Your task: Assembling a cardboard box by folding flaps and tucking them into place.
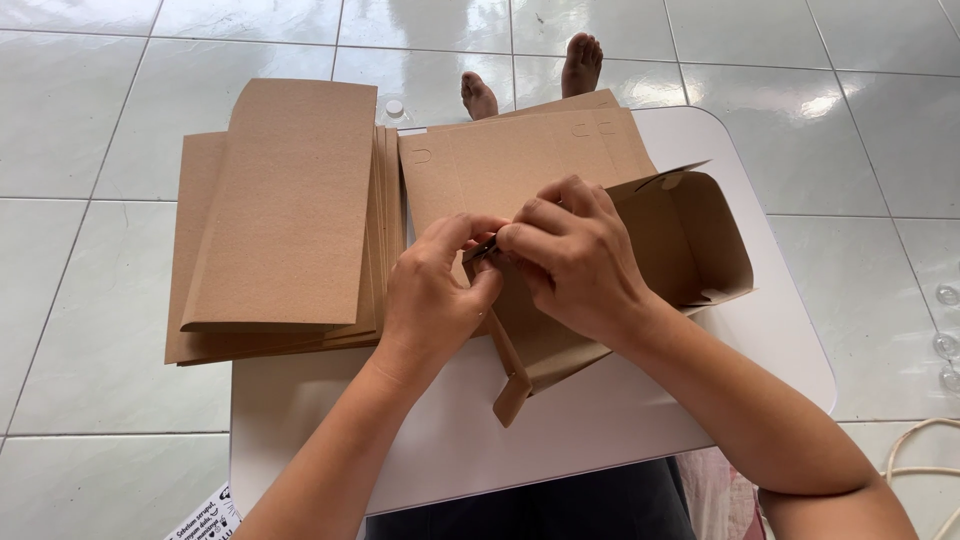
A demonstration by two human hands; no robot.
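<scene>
My left hand [435, 295] and my right hand [575, 255] meet at the middle of a small white table [770, 330]. Both pinch the same edge of a brown cardboard box [690, 240] that is half folded up, its open side facing right and a loose flap hanging toward me. A small dark bit shows between my fingertips; what it is I cannot tell. Under the box lies a flat brown cardboard blank [520, 155].
A stack of flat brown cardboard blanks [285, 210] lies left of my hands, overhanging the table's left edge. My bare feet [530, 80] rest on the white tiled floor beyond the table. A pale cord [915, 450] and clear round pieces [945, 345] lie at the right.
</scene>
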